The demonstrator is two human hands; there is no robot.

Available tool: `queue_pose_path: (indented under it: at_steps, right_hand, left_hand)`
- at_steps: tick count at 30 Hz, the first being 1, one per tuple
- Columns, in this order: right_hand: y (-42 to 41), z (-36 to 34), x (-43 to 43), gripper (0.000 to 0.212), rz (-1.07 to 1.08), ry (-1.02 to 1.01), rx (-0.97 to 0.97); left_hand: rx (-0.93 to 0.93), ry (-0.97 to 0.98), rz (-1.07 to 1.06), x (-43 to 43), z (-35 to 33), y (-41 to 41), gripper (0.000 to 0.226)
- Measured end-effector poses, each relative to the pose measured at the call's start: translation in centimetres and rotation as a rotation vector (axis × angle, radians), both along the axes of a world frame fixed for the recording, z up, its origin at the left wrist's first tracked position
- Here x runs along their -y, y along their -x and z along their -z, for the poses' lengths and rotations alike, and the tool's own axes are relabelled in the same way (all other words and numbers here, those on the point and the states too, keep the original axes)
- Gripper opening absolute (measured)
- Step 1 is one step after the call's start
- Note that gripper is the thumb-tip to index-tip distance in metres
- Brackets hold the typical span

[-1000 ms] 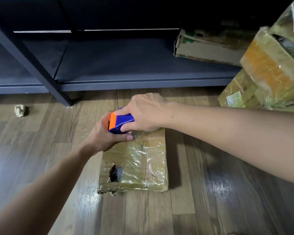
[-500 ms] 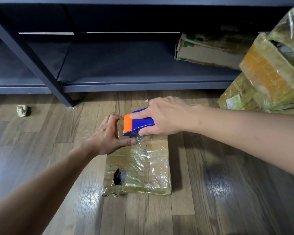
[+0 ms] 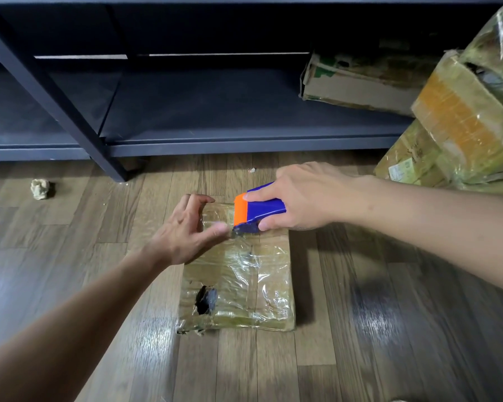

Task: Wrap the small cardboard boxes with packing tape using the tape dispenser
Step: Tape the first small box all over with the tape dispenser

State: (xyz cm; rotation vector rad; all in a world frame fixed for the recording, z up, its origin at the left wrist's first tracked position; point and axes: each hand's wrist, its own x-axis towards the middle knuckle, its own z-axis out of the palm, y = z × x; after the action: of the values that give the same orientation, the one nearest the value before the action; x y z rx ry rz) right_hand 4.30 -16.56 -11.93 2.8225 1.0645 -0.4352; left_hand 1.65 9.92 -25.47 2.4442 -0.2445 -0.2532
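Observation:
A flat cardboard box (image 3: pixel 244 282) lies on the wooden floor, covered in shiny clear tape, with a torn dark hole near its front left corner. My right hand (image 3: pixel 305 195) grips the blue and orange tape dispenser (image 3: pixel 256 211) over the box's far edge, orange cutter end pointing left. My left hand (image 3: pixel 186 230) rests on the box's far left corner, fingers spread, thumb close to the dispenser's mouth. A short strip of clear tape seems to run between thumb and dispenser; it is blurred.
A dark metal shelf unit (image 3: pixel 186 111) stands just beyond the box, one leg (image 3: pixel 111 166) reaching the floor at left. Taped cardboard boxes (image 3: pixel 459 126) are stacked at right, another (image 3: pixel 357 82) lies on the shelf. A crumpled paper ball (image 3: pixel 40 189) lies at far left.
My right hand has drawn the dispenser to the right, away from my left hand. My left hand has let go of the dispenser and now presses on the box's far left corner.

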Motion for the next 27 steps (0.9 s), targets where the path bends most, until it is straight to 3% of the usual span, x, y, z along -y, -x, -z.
queue_pose_path:
  at_steps: [3, 6, 11, 15, 27]
  right_hand:
    - [-0.1, 0.3, -0.7, 0.063, -0.021, 0.031, 0.048]
    - [-0.1, 0.6, -1.3, 0.062, -0.023, 0.055, 0.071]
    - [-0.1, 0.2, -1.8, 0.06, -0.055, 0.089, 0.093]
    - [0.1, -0.3, -2.0, 0.055, -0.046, 0.107, 0.087]
    - [0.4, -0.8, 3.6, 0.065, 0.03, 0.068, -0.021]
  left_hand:
    - [0.033, -0.004, -0.007, 0.2, -0.6, 0.4, 0.078]
    - [0.184, -0.272, -0.028, 1.6, -1.2, -0.2, 0.046]
    - [0.065, -0.552, -0.04, 4.8, -0.9, -0.7, 0.051]
    - [0.072, -0.532, -0.128, 5.3, -1.6, -0.4, 0.043]
    - [0.08, -0.463, -0.041, 3.8, -1.8, -0.9, 0.051]
